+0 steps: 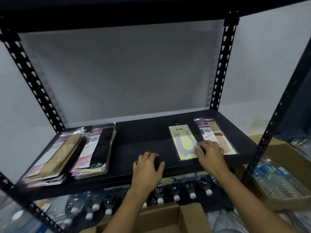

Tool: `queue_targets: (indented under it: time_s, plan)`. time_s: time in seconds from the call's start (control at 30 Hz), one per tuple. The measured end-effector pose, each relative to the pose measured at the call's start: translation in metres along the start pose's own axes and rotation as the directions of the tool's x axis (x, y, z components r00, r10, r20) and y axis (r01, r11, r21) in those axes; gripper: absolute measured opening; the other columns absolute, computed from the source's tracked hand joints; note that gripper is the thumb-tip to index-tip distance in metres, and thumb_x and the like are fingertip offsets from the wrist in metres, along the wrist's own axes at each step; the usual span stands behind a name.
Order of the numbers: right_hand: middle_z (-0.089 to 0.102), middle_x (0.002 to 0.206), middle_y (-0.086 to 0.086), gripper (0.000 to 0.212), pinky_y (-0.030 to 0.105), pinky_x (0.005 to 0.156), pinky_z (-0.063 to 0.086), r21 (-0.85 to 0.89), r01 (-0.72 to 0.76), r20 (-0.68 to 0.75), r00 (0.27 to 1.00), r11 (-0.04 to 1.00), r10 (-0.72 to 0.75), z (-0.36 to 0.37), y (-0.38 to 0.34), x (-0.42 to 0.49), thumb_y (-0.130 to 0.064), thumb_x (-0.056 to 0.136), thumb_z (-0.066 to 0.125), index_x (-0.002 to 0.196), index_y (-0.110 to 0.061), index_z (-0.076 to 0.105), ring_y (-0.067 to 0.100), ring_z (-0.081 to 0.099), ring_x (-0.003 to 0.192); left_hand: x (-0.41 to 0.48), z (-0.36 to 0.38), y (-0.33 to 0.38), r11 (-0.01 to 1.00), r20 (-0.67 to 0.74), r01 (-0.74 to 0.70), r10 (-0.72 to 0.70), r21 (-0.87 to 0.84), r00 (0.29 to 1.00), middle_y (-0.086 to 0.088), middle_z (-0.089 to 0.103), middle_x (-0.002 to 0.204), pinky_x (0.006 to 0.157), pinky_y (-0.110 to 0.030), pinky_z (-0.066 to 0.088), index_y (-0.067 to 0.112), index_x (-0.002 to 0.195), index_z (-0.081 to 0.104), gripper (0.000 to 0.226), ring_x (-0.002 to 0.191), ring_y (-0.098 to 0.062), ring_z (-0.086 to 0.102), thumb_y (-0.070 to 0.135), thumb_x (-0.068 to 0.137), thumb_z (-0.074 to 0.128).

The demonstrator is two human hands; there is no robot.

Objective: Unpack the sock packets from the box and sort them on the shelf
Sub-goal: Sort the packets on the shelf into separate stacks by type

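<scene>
**Hands at the sorting shelf**

The right hand (210, 155), fingers released and spread, rests on the yellow sock packet (181, 140) at 3 o'clock on the shelf (143, 137), with a purple packet (212, 130) just beside it. The left hand (148, 167) rests at 6 o'clock, loosely curled and grasping nothing. Two packet stacks (75, 152) lie at 9 o'clock.

The right hand (210, 154) hides the near corners of the yellow packet (180, 142) and the purple packet (217, 132). The stack (55, 155) at the left edge of the shelf (143, 137) is blurred, its labels unreadable.
</scene>
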State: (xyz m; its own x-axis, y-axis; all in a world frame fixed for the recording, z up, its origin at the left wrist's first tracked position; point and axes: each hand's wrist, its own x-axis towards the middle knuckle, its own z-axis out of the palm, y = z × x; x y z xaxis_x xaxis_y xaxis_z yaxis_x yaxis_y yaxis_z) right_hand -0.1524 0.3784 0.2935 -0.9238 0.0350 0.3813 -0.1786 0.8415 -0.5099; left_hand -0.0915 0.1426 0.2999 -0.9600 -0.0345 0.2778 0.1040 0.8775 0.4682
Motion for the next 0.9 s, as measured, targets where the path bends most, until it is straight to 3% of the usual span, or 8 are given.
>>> queue_targets:
  time_s: [0.17,0.43,0.7,0.9]
  plan:
    - [0.053,0.131,-0.002,0.041,0.041,0.104,0.027,0.055,0.083,0.086,0.992,0.995,-0.088,0.023,-0.067,-0.018,-0.04,0.093,0.051,0.128,-0.019,0.054,0.019,0.039,0.125,-0.016,-0.036,-0.024,1.0,-0.044,0.011,-0.012,-0.028,0.999,0.01,0.046,0.135,0.107,-0.034,0.033,0.026,0.135,0.049,0.045,0.126,-0.01,0.04,0.046,0.095,0.05]
    - [0.051,0.129,-0.005,0.046,0.038,0.104,0.03,0.133,0.196,0.152,0.965,0.972,-0.216,0.06,-0.164,-0.043,-0.045,0.092,0.049,0.131,-0.022,0.05,0.018,0.04,0.123,-0.027,-0.103,-0.067,0.998,-0.243,0.056,-0.055,-0.001,0.969,0.009,0.053,0.127,0.104,-0.037,0.034,0.025,0.129,0.053,0.042,0.121,-0.013,0.045,0.043,0.091,0.056]
    - [0.05,0.126,-0.006,0.044,0.035,0.105,0.03,0.249,0.273,0.177,0.931,0.929,-0.321,0.089,-0.245,-0.051,-0.043,0.092,0.051,0.13,-0.021,0.052,0.015,0.042,0.122,-0.046,-0.154,-0.138,0.976,-0.351,0.218,-0.213,-0.025,0.912,0.007,0.055,0.13,0.108,-0.043,0.028,0.026,0.125,0.056,0.037,0.125,-0.015,0.043,0.038,0.09,0.058]
    - [0.051,0.116,-0.007,0.041,0.036,0.1,0.043,0.363,0.174,0.22,0.939,0.915,-0.266,0.112,-0.282,-0.049,-0.04,0.09,0.056,0.124,-0.018,0.056,0.013,0.048,0.114,-0.051,-0.181,-0.182,0.943,-0.421,0.325,-0.326,-0.078,0.846,0.006,0.056,0.128,0.107,-0.043,0.023,0.025,0.122,0.059,0.034,0.124,-0.015,0.042,0.037,0.09,0.056]
